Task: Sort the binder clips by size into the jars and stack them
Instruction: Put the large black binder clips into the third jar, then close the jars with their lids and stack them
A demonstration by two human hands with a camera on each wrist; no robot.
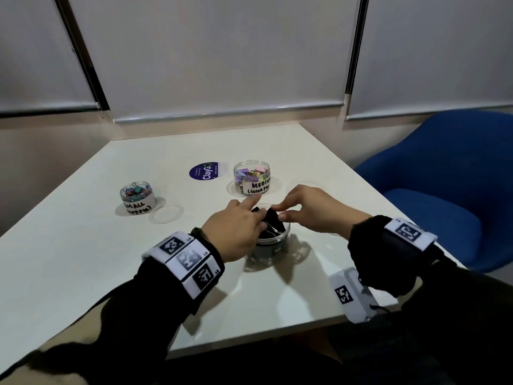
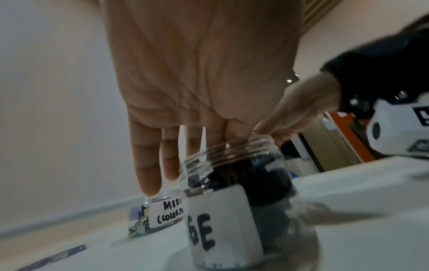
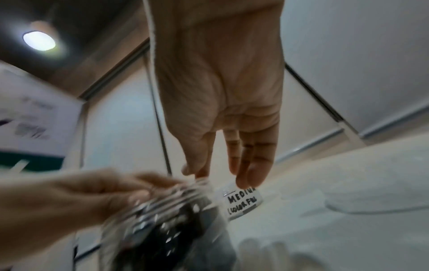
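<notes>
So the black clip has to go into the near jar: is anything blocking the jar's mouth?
No lid is on the near jar. The black clip sits at its open mouth, on the clips already inside, between the left hand and right hand.

Frame centre, jar of large clips (image 1: pixel 270 243) on table (image 1: pixel 83 259), left hand (image 1: pixel 236 232) and right hand (image 1: pixel 313 209) over its mouth, medium jar (image 1: pixel 252 177) behind, small jar (image 1: pixel 138 198) far left, lid (image 1: pixel 166 213) beside it, chair (image 1: pixel 455 190) at right edge
</notes>
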